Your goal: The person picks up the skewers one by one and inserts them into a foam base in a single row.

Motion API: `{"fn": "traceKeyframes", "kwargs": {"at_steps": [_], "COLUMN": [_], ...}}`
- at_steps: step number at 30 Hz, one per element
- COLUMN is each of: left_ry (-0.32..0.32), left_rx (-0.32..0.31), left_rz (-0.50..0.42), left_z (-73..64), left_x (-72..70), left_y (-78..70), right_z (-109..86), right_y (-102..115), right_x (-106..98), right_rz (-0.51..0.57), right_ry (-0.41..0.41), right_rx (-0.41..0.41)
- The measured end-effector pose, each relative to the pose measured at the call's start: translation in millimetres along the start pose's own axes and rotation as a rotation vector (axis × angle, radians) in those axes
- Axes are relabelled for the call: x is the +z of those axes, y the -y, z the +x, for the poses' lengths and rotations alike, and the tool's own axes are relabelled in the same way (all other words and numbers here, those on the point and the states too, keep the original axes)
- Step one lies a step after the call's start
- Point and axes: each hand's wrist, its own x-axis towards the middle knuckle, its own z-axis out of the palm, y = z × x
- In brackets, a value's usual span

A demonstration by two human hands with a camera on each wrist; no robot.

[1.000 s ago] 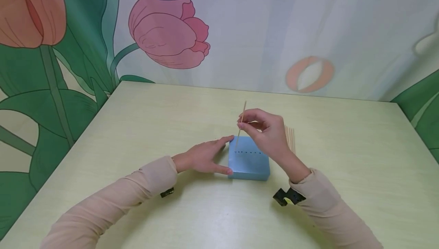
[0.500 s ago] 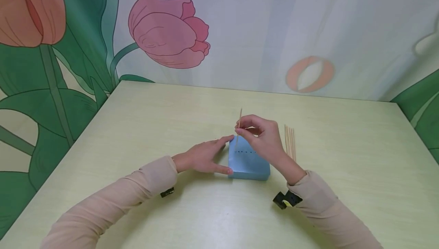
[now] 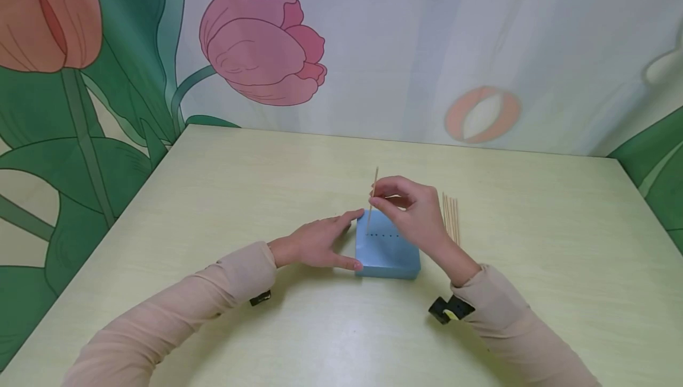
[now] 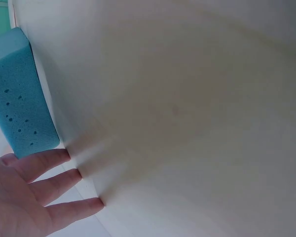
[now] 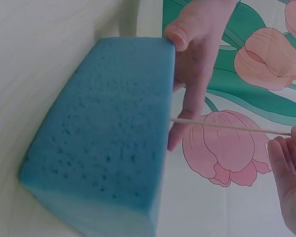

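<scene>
A blue foam block (image 3: 386, 256) with a row of small dark dots across its top lies on the table, its porous side facing the left wrist view. My left hand (image 3: 320, 243) rests against its left side with fingers spread, the index finger at the far corner and the thumb at the near one. Between thumb and fingertips, my right hand (image 3: 421, 212) pinches a thin wooden stick (image 3: 376, 175). The stick stands nearly upright, its lower end at the leftmost dot. In the right wrist view, the stick (image 5: 232, 127) meets the block's top face.
Several more thin wooden sticks (image 3: 451, 212) lie side by side on the table (image 3: 533, 245), just right of the block and partly behind my right hand. A cloth backdrop (image 3: 384, 49) with printed tulips hangs behind the table's far edge.
My right hand has come down with the stick, shifting left, then slightly back right and up. The stick's top now stands lower than a second ago. The left hand and block stay put.
</scene>
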Motion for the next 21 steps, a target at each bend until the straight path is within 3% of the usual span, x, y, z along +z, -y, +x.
{"fn": "traceKeyframes", "kwargs": {"at_steps": [14,21], "left_ry": [-0.001,-0.003], "left_rx": [-0.025,-0.020], "left_rz": [0.004,0.016], "left_z": [1.7,1.7], "left_x": [3.4,3.3], "left_y": [2.4,1.3], "right_z": [-11.5,-22.0], "right_y": [-5,-20], "right_x": [-27,-47], "right_rz": [-0.077,-0.145], "right_ry": [0.000,0.009], "right_rx": [0.058,0.142]}}
